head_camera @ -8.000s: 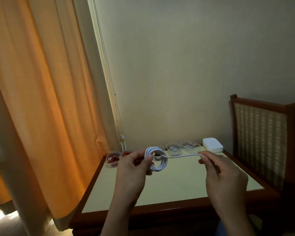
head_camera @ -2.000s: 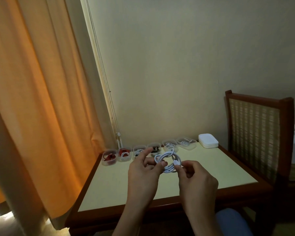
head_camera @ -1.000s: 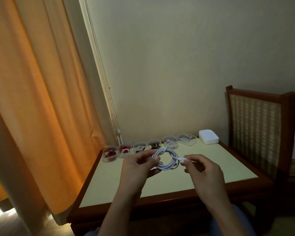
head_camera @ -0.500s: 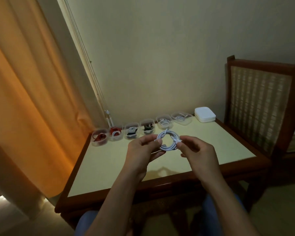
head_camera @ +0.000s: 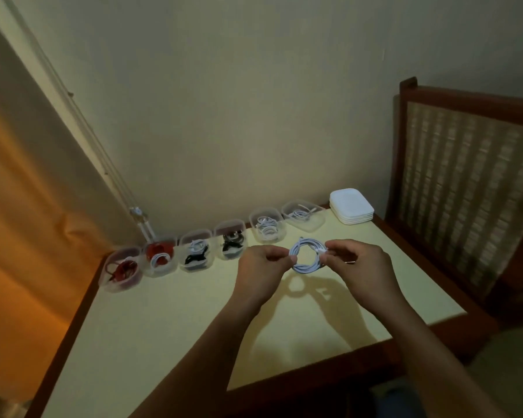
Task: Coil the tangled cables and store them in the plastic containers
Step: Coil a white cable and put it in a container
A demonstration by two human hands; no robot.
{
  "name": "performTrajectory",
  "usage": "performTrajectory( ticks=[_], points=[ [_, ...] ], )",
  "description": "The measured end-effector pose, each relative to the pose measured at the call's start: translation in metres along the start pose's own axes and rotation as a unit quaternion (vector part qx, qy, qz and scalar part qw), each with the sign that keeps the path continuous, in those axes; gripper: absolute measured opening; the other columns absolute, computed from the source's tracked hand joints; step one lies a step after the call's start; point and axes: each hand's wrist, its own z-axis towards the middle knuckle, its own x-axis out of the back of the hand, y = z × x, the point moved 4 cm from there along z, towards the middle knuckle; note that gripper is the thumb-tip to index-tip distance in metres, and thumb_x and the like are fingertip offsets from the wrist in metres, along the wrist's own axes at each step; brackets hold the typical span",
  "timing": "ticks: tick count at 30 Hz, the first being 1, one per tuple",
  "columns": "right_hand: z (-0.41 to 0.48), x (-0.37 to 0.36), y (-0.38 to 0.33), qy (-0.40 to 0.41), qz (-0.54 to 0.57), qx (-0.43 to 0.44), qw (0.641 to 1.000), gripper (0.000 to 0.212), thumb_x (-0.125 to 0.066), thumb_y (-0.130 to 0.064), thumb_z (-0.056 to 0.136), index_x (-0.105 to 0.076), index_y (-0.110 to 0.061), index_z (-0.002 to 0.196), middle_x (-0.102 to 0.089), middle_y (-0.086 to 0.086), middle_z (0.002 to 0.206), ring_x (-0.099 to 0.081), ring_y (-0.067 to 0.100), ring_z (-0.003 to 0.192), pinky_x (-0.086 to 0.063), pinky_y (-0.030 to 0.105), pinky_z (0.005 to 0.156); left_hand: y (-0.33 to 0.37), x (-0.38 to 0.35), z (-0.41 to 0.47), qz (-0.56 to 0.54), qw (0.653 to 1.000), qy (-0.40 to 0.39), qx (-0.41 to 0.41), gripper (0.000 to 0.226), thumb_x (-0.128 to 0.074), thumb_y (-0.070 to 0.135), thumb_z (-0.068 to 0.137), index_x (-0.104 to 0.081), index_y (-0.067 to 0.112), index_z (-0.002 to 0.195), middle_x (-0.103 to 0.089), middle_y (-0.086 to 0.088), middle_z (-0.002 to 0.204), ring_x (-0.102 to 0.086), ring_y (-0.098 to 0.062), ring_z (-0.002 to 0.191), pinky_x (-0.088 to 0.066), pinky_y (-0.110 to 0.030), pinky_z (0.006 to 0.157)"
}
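Now both hands are holding a coiled white cable point(head_camera: 307, 257) above the worktop point(head_camera: 175, 321): the left hand point(head_camera: 261, 271) is pinching its left side, fingers curled, while the right hand point(head_camera: 358, 268) is pinching its right side at the plug. Six clear containers point(head_camera: 267, 228) holding coiled cables are lining the far edge, beside stacked white lids point(head_camera: 351, 206).

white cable point(head_camera: 305, 269) wound in neat round coil, held upright in air, pinched at either side by left hand point(head_camera: 260, 273) and right hand point(head_camera: 360, 267). Six clear containers point(head_camera: 194, 267) in row behind coil, lidless – each held coiled cables: red, black, white.
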Motion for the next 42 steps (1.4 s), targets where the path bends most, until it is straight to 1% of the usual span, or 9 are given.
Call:
performTrajectory(
  ticks=[7,10,13,15,20,23,32,38,42],
  points=[
    [0.131,-0.02,0.053,-0.021,-0.037,-0.012,0.999,0.035,-0.079,-0.029,0.087,-0.074,-0.017,0.119,-0.076,-0.004,0.1,-0.066,-0.003,0.089,-0.045,0.009,0.073,-0.005,-0.042,0.138,0.086,0.996,-0.027,-0.012,0.014,-0.08,0.02,0.088,-0.08,0.014,0.1,-0.075,0.006,0.082,-0.071,-0.008,0.079,-0.057,-0.028,0.075],
    [0.184,-0.032,0.075,-0.029,-0.051,-0.01,0.998,0.036,-0.079,-0.027,0.087,-0.074,-0.013,0.119,-0.076,0.003,0.104,-0.067,0.005,0.089,-0.047,0.014,0.075,-0.013,-0.06,0.193,0.117,0.993,-0.031,-0.012,0.006,-0.079,0.02,0.089,-0.079,0.015,0.091,-0.074,-0.008,0.08,-0.062,-0.016,0.069,-0.056,-0.036,0.068],
    [0.232,-0.042,0.093,-0.03,-0.089,0.001,0.996,0.031,-0.078,-0.028,0.087,-0.076,-0.012,0.114,-0.076,0.002,0.098,-0.065,0.009,0.084,-0.051,0.023,0.075,-0.023,-0.076,0.245,0.151,0.988,-0.034,-0.012,0.008,-0.078,0.021,0.088,-0.079,0.012,0.087,-0.072,-0.007,0.073,-0.058,-0.014,0.061,-0.047,-0.027,0.058],
    [0.258,-0.05,0.107,-0.032,-0.124,0.014,0.992,0.022,-0.077,-0.03,0.088,-0.079,-0.015,0.104,-0.075,-0.001,0.09,-0.064,0.008,0.079,-0.053,0.032,0.076,-0.031,-0.085,0.275,0.159,0.987,-0.035,-0.008,0.011,-0.08,0.021,0.087,-0.08,0.011,0.09,-0.072,-0.006,0.073,-0.061,-0.015,0.063,-0.049,-0.026,0.06],
    [0.297,-0.065,0.145,-0.053,-0.162,0.005,0.985,0.019,-0.075,-0.028,0.088,-0.081,-0.018,0.103,-0.077,-0.003,0.094,-0.066,0.009,0.082,-0.052,0.029,0.078,-0.054,-0.112,0.327,0.229,0.971,-0.063,-0.017,0.01,-0.083,0.023,0.084,-0.079,0.013,0.084,-0.071,-0.004,0.075,-0.068,-0.019,0.073,-0.058,-0.034,0.073],
    [0.303,-0.073,0.158,-0.069,-0.175,0.004,0.982,0.022,-0.074,-0.025,0.089,-0.079,-0.017,0.109,-0.078,0.0,0.103,-0.068,0.013,0.088,-0.052,0.028,0.083,-0.069,-0.122,0.342,0.281,0.957,-0.072,-0.015,0.012,-0.082,0.023,0.081,-0.076,0.014,0.076,-0.071,-0.003,0.073,-0.069,-0.021,0.074,-0.061,-0.042,0.08],
    [0.305,-0.088,0.172,-0.114,-0.302,0.021,0.946,0.027,-0.064,-0.038,0.096,-0.08,-0.016,0.097,-0.074,0.005,0.085,-0.066,0.019,0.076,-0.057,0.039,0.079,-0.074,-0.139,0.347,0.52,0.844,-0.107,-0.083,0.041,-0.066,0.048,0.094,-0.064,0.018,0.122,-0.066,-0.003,0.122,-0.058,-0.025,0.117,-0.032,-0.05,0.106],
    [0.292,-0.095,0.173,-0.154,-0.33,0.022,0.931,0.029,-0.059,-0.035,0.101,-0.075,-0.011,0.105,-0.072,0.005,0.092,-0.057,0.012,0.074,-0.041,0.023,0.072,-0.074,-0.14,0.341,0.525,0.831,-0.133,-0.126,0.033,-0.06,0.034,0.1,-0.058,0.017,0.128,-0.064,-0.008,0.13,-0.057,-0.03,0.121,-0.035,-0.047,0.107],
    [0.283,-0.098,0.171,-0.192,-0.333,0.009,0.923,0.026,-0.055,-0.032,0.102,-0.073,-0.013,0.107,-0.072,0.004,0.096,-0.058,0.013,0.075,-0.045,0.022,0.073,-0.071,-0.133,0.331,0.519,0.827,-0.133,-0.168,0.03,-0.061,0.028,0.099,-0.065,0.013,0.124,-0.061,-0.013,0.126,-0.057,-0.032,0.115,-0.043,-0.045,0.099]
  ],
)
